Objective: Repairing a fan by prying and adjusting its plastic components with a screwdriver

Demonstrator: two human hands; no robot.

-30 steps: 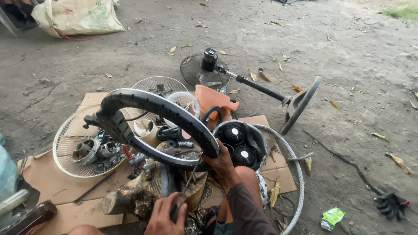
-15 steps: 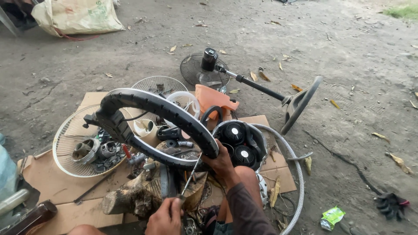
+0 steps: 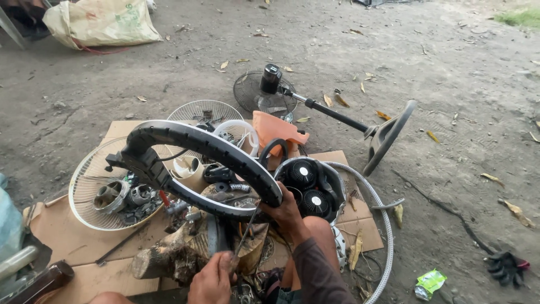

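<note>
My right hand (image 3: 288,209) grips the lower right end of a large black curved fan housing (image 3: 191,147), which is held tilted above a pile of parts. My left hand (image 3: 212,280) is low at the bottom edge, closed around the handle of a thin screwdriver (image 3: 244,236). The screwdriver's shaft points up toward the housing near my right hand. Under the housing lie a wooden block (image 3: 163,258), small metal motor parts (image 3: 121,196) and a black casing with two small round fans (image 3: 308,183).
Flattened cardboard (image 3: 73,239) covers the dirt ground under the pile. White wire fan guards (image 3: 90,180) lie to the left and a wire ring (image 3: 379,225) to the right. A stand fan (image 3: 332,110) lies beyond. A sack (image 3: 101,22) sits far left, dark gloves (image 3: 506,264) at right.
My left hand has lifted slightly and the screwdriver shaft now angles up toward the housing. My right hand keeps its hold on the housing, which has barely moved.
</note>
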